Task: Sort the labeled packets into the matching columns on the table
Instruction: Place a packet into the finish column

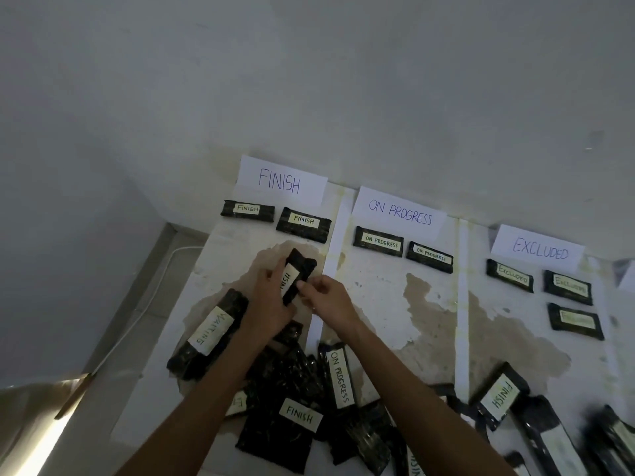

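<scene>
Left hand (271,298) grips a black packet (299,266) over the tabletop (395,304); right hand (328,297) pinches its edge. Other packets (275,438) lie nearby.

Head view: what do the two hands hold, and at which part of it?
Both hold one black packet. The left hand grips its lower left side; the right hand pinches its right edge near the middle.

Your peeling white table (388,304) carries a FINISH sign (280,182), ON PROGRESS sign (400,213) and EXCLUDED sign (539,250), sorted packets (378,241) beneath each, and an unsorted heap (299,389) nearest you.
</scene>
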Motion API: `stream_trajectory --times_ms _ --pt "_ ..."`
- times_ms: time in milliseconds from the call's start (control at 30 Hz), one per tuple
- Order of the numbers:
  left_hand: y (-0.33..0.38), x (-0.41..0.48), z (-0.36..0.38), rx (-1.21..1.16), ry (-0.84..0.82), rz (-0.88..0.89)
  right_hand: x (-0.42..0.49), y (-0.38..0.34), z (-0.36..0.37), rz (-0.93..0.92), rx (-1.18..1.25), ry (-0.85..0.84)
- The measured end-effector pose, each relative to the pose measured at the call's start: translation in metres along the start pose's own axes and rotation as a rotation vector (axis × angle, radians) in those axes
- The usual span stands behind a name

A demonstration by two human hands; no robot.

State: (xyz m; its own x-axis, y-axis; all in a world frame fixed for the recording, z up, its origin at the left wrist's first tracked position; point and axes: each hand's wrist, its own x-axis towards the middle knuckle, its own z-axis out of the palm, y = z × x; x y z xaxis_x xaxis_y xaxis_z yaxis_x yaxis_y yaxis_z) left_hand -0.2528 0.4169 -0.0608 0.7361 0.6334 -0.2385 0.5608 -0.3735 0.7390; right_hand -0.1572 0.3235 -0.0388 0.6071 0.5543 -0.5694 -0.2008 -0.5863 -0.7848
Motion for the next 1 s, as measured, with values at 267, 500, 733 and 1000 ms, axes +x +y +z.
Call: stream_trajectory --times_ms 267,500,733,1000 --pt "-0.014 0.083 -0.013 0.458 -0.091 0.338 0.016 0.04 -0.03 -0.24 -0.698 0.105" --pt "-0.024 0.122 -0.009 0.44 -0.256 0.425 0.025 0.064 -0.029 -0.283 -0.856 0.132" --pt "-0.034 0.108 -0.028 0.37 -0.159 0.458 0.021 0.039 -0.022 -0.318 -0.923 0.109" --pt "-0.089 0.009 -0.086 0.145 -0.005 -0.011 0.025 0.023 0.017 -0.471 -0.934 -0.07"
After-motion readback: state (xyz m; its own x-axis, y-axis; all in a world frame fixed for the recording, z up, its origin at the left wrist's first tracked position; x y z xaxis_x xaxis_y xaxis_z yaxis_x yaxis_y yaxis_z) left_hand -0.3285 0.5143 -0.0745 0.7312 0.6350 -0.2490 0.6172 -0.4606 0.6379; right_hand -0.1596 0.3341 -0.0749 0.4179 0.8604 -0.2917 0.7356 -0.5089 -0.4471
